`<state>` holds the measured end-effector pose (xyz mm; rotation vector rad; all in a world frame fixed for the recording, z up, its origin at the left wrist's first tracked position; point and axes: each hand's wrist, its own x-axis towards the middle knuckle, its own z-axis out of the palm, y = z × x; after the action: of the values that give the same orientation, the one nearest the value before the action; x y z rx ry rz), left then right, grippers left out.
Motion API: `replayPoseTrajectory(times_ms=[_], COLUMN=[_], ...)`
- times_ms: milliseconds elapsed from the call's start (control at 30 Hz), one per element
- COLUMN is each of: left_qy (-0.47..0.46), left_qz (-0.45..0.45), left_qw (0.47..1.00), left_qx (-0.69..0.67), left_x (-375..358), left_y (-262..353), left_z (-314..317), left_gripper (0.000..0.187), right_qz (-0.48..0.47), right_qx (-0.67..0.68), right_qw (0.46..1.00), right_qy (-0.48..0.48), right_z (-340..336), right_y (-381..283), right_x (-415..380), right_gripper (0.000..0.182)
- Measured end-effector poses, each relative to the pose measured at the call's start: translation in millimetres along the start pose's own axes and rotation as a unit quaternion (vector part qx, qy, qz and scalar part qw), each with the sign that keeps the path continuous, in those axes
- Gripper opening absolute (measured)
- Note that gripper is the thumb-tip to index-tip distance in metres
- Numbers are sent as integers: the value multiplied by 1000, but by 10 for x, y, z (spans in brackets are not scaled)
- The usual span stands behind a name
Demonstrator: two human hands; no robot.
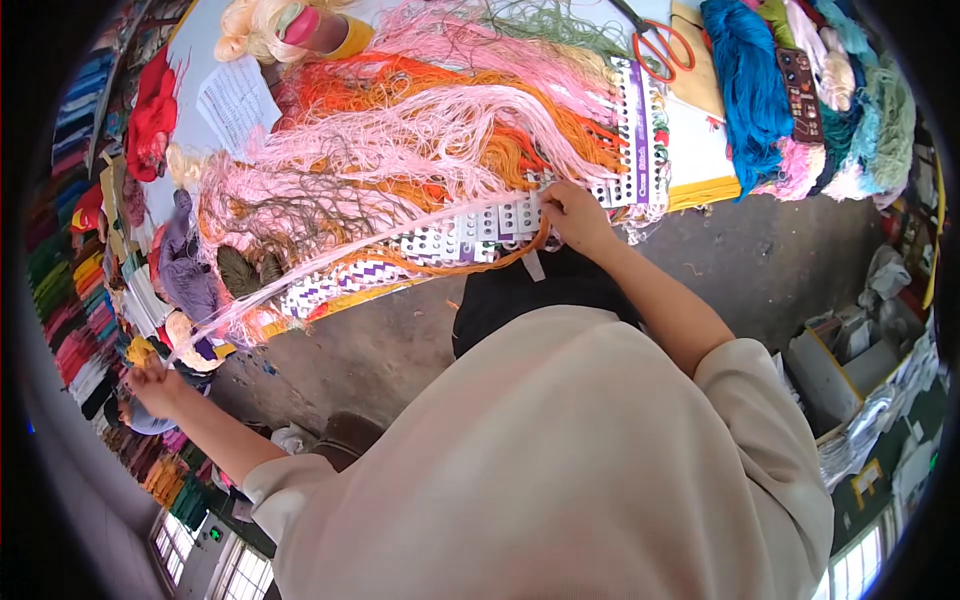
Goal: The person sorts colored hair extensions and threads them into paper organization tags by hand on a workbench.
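My left hand (150,388) is stretched far out to the left, past the table edge, its fingers closed on the end of a long pink embroidery thread skein (330,257). This skein runs taut across the table front to my right hand (577,215). The right fingers are pinched together on it at a white punched thread card (515,218); the exact fingertip contact is partly hidden. An orange thread bundle (485,265) loops below the cards near that hand. Beyond lie heaps of pink threads (420,125) and orange threads (510,155), many attached to punched cards.
Red-handled scissors (664,52) lie at the back beside a purple-printed card (642,130). Blue thread hanks (745,90) lie at right. A written paper sheet (238,103) and a thread cone (325,32) are at back left. Shelves of coloured thread (85,290) stand at far left.
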<state>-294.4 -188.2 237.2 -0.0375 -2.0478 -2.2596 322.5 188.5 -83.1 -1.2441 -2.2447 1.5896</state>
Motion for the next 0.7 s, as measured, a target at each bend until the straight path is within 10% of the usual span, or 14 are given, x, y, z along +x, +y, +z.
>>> replayPoseTrajectory(times_ms=[33, 100, 200, 267, 300, 367, 467, 567, 700], left_qy=[147, 68, -334, -572, -451, -488, -607, -564, -570], left_qz=[73, 80, -70, 88, -316, -441, -281, -61, -123], left_qw=[985, 990, 916, 744, 805, 722, 651, 707, 712], left_qx=[51, 98, 211, 333, 220, 215, 358, 422, 392], left_x=[-488, -143, -1250, -2577, -3229, -4056, -4705, -4960, -4941], left_y=[162, -82, -1331, -1923, -2081, -2372, -2821, -2884, -2820], left_z=[474, 203, 745, 1420, 1676, 2075, 2257, 2283, 2277], left_gripper=[16, 13, 25, 35, 32, 31, 25, 23, 22], right_qz=[2, 57, 64, 21, -3, -9, -3, -40, -26], right_qx=[4, 28, 28, 3, -19, -53, -70, -94, -51], right_qw=[1000, 998, 998, 1000, 1000, 999, 997, 995, 998], right_qy=[4, 1, 6, 20, 18, 11, 16, 24, 11], right_z=[6, -26, -34, 20, 76, 96, 124, 162, 145], right_y=[-2, -108, -217, -205, -151, -198, -250, -210, -158], right_x=[-4, -46, -105, -125, -121, -113, -111, -95, -64], right_gripper=[14, 13, 13, 14, 16, 19, 18, 18, 17])
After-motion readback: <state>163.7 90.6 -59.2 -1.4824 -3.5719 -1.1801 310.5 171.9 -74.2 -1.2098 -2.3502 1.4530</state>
